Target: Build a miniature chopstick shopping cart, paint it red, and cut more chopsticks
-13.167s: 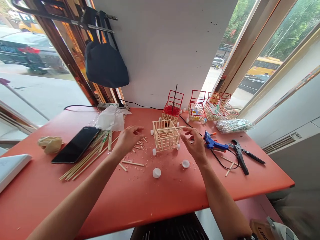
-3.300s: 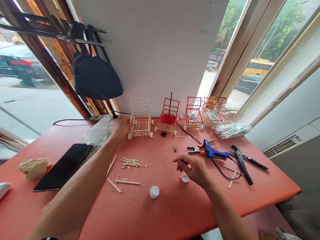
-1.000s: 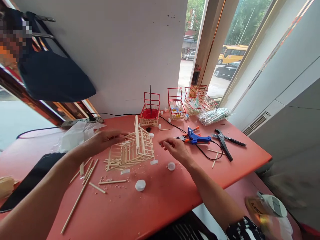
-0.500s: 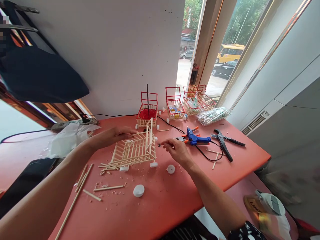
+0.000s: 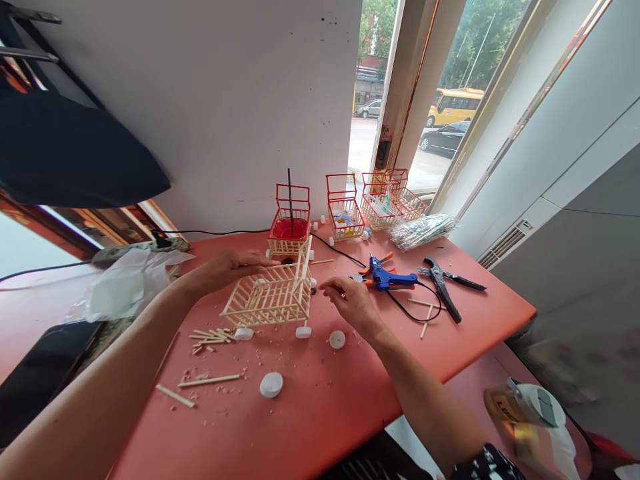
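A small cart of pale wooden sticks [image 5: 265, 297] stands at the middle of the table on white cap wheels [image 5: 303, 332]. Along its far upper edge lies my left hand [image 5: 243, 261], with the fingers stretched out. Whether those fingers press on the cart, I cannot tell. My right hand [image 5: 350, 303] hovers just right of the cart's handle end, its fingers loosely bent and nothing visible in them. Close to its fingertips is a small dark spot. Two loose white caps, one [image 5: 337, 340] near my right wrist and another [image 5: 271, 385] further front, lie on the table.
Short cut sticks [image 5: 213, 337] and shavings are scattered at front left. On the right are a blue glue gun [image 5: 393, 275] with a cord and black-handled cutters [image 5: 443, 290]. Finished red-topped carts [image 5: 290, 230] and a bagged bundle [image 5: 423, 232] line the back.
The cart has turned slightly and now sits more level on its wheels. My left arm has shifted and covers the long sticks at left. The whole view has drifted a little.
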Demonstrator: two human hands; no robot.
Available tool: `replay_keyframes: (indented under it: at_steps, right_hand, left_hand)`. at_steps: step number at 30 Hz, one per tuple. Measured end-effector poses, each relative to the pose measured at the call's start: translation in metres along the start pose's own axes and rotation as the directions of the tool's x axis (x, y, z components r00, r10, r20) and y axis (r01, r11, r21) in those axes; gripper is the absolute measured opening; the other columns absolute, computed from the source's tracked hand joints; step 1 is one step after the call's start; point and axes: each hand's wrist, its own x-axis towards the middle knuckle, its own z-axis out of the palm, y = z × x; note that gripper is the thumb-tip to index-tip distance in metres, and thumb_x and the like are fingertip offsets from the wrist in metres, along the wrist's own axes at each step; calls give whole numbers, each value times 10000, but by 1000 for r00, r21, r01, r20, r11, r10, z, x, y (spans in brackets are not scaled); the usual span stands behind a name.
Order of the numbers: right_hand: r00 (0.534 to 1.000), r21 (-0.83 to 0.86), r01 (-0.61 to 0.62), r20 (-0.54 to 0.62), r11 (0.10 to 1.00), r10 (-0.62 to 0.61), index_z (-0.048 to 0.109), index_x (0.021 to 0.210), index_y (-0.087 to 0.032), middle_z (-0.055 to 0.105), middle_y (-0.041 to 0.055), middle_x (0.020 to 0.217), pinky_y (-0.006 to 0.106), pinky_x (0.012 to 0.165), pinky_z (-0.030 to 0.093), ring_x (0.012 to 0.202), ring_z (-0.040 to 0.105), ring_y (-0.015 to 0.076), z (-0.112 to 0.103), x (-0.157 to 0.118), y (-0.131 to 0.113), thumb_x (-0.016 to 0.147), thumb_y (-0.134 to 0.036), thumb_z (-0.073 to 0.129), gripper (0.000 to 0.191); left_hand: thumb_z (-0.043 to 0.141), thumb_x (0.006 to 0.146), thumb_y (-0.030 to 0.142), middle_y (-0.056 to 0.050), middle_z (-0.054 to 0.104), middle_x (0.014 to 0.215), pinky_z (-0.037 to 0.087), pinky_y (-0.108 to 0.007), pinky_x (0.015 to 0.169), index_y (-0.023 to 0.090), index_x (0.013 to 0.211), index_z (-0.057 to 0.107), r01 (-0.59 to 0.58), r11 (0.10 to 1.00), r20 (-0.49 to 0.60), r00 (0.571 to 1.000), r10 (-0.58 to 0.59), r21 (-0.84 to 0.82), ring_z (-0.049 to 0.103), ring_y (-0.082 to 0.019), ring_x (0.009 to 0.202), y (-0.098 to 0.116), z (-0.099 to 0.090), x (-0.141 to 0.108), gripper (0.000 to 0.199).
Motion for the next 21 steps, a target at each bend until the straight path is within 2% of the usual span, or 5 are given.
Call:
replay_keyframes:
  at_steps: [5, 10, 14, 18, 21]
  right_hand:
    - [999, -21, 19, -32, 1000, -20, 773, 975, -211, 792, 41, 878, 286, 752, 543, 796, 739, 183, -3, 3, 2, 968, -144, 600, 185]
    - [989, -45, 119, -85, 992, -123, 757, 1034, -214, 796, 78, 1029, 344, 845, 572, 908, 744, 213, -2, 3, 6, 971, -173, 597, 177]
    - [978, -56, 179, -100, 982, -184, 711, 1192, -205, 768, 115, 1192, 396, 931, 581, 1061, 724, 241, 4, 3, 12, 967, -164, 570, 268]
    - [955, -70, 265, -117, 962, -272, 644, 1348, -219, 719, 130, 1324, 441, 1028, 550, 1219, 670, 260, 6, 5, 16, 964, -138, 538, 406]
    - [943, -52, 309, -111, 949, -313, 586, 1447, -244, 686, 130, 1390, 453, 1055, 536, 1292, 636, 263, 6, 7, 17, 974, -140, 522, 489]
  left_hand:
    - [549, 869, 778, -126, 763, 1257, 538, -370, 967, 175, 1187, 778, 113, 992, -299, 946, -123, -51, 691, -284, 1099, 4, -2, -20, 720]
    - [588, 800, 801, -149, 754, 1236, 603, -327, 791, 119, 1330, 697, 268, 933, -558, 748, -359, -241, 689, -249, 997, 16, 6, -63, 871]
    - [710, 647, 825, -135, 757, 1216, 633, -351, 785, 153, 1392, 640, 347, 832, -530, 649, -546, -432, 715, -259, 976, 14, 27, -97, 1006]
    - [709, 638, 824, -119, 775, 1165, 639, -359, 756, 182, 1413, 614, 393, 767, -428, 657, -620, -508, 732, -287, 1008, 16, 53, -117, 1010]
    - [636, 712, 795, -89, 782, 935, 588, -332, 594, 150, 1434, 611, 464, 767, -407, 658, -633, -443, 723, -247, 743, 26, 66, -117, 967]
